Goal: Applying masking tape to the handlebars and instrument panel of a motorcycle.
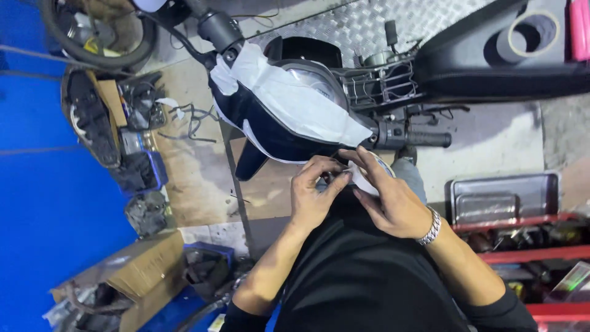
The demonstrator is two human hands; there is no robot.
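Both hands work together just below the scooter's dark blue front panel, which is masked with white paper. The left hand and the right hand pinch a round roll of white masking tape between curled fingertips. A black rubber handlebar grip lies just beyond the right fingers.

Gloss, paper and tread metal

Glossy dark plastic scooter front panel under matt white paper masking; matt rubber handlebar grip; embossed metal floor plate; dull metal tray; rough cardboard box; shiny metal bracelet.
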